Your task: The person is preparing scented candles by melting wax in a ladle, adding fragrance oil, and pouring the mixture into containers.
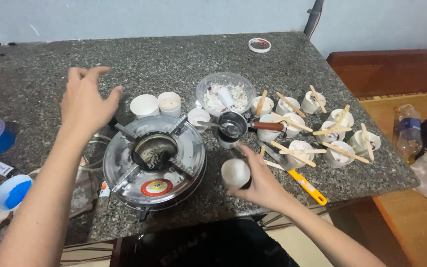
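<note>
Item: small white cup [235, 172], grasped in the fingers [251, 157] of the right hand [260, 184], held over the table [40, 84] edge.

Beyond those fingers: small metal pouring pot [232, 125] with brown handle; clear bowl [226, 93] of white flakes.

Right of the fingers: filled cups crossed by wooden sticks [345, 152]; yellow-handled knife [306, 187].

Left of the fingers: round gas stove [154, 160].

Left hand [87, 101]: released, spread, hovering above the stove's far-left side, holding nothing.

Step, as judged: handling one cup beside the pot. Next move calls for keeping the cup level.
</note>
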